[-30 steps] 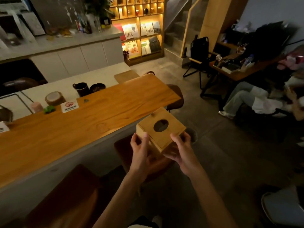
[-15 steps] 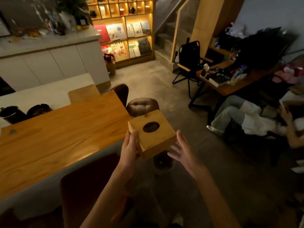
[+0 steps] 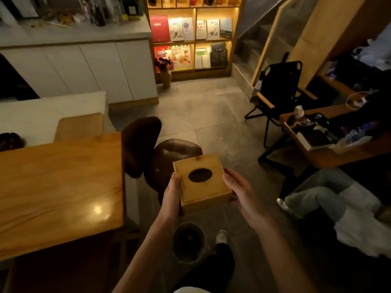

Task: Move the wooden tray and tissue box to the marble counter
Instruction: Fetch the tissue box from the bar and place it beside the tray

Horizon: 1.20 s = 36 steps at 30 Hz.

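Note:
A square wooden tissue box (image 3: 202, 182) with an oval opening on top is held in the air beyond the end of the wooden bar top. My left hand (image 3: 173, 192) grips its left side. My right hand (image 3: 240, 192) clasps its right side, fingers over the top edge. The wooden tray (image 3: 79, 126) lies flat on the pale marble counter (image 3: 31, 115) at the left, behind the wooden bar top (image 3: 59, 187).
Two brown leather stools (image 3: 169, 157) stand between the box and the bar. A dark bin (image 3: 188, 244) sits on the floor below my hands. A black folding chair (image 3: 279, 89), a cluttered table (image 3: 330, 153) and a seated person's legs (image 3: 313, 197) fill the right.
The view has swung right along the bar top towards its end. My right hand, which had come off the box, is back on its right side. The box has turned squarer to me.

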Each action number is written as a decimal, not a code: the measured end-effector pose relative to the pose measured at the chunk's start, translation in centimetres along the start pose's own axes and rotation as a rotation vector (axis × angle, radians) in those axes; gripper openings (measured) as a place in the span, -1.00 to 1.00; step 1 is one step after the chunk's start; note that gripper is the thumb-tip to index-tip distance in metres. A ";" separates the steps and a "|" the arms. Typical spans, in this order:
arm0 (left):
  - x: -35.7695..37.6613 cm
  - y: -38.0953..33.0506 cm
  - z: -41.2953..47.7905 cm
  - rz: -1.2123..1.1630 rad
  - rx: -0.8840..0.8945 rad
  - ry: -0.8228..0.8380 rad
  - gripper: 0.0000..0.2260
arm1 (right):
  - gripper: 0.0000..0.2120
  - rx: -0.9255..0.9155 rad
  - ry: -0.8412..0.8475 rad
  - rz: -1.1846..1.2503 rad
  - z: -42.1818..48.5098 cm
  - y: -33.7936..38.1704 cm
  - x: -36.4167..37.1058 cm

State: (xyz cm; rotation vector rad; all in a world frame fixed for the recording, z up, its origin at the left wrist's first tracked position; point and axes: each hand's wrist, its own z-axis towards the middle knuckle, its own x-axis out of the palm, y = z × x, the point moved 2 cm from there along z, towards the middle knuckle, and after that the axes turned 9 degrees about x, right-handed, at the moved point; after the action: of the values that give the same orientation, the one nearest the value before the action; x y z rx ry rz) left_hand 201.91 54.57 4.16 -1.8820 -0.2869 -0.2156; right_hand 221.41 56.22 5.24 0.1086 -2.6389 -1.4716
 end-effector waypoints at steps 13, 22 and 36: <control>17.1 -9.2 26.6 0.011 0.168 -0.068 -0.43 | -0.63 -0.087 0.183 -0.177 25.4 20.3 -16.7; 18.5 -15.1 46.3 -0.131 0.318 -0.377 -0.50 | -0.73 -0.196 0.438 -0.342 47.6 34.2 -16.1; 6.5 -27.5 67.3 -0.253 0.511 -0.833 -0.53 | -0.61 -0.121 0.909 -0.624 74.1 50.2 3.3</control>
State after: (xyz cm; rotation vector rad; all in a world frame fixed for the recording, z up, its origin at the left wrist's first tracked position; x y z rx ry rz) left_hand 200.27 127.39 9.22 -1.3333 -1.0417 0.4566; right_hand 207.67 144.67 9.59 1.3238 -1.8109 -1.2442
